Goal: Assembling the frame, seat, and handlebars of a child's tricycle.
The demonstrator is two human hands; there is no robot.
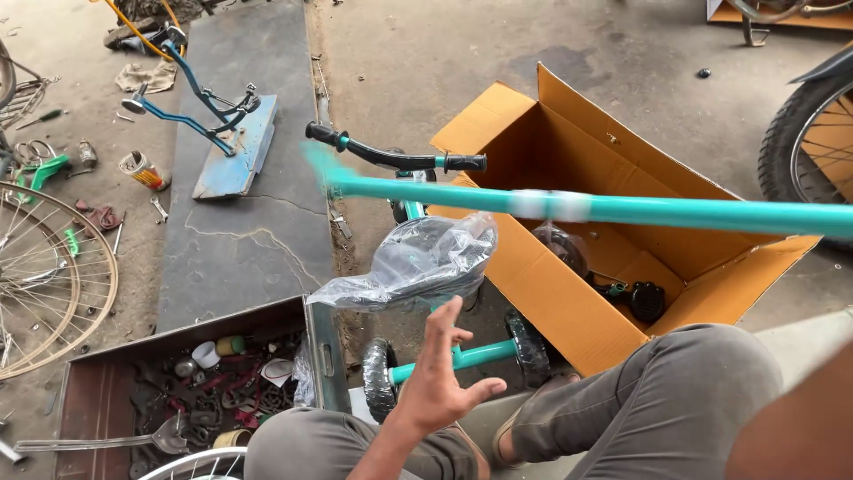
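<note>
Concrete floor (426, 53), open cardboard box (569, 151), metal parts tray (107, 391), scattered tools (158, 209)

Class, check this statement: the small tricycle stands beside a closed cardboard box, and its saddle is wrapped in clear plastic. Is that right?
Not quite. The cardboard box is open, its flaps folded outward and parts lying inside, as the head view shows. The rest holds: the small tricycle stands beside it, and its saddle is wrapped in clear plastic.

Teal tube (622, 209) blurred, cut off at right edge.
</note>
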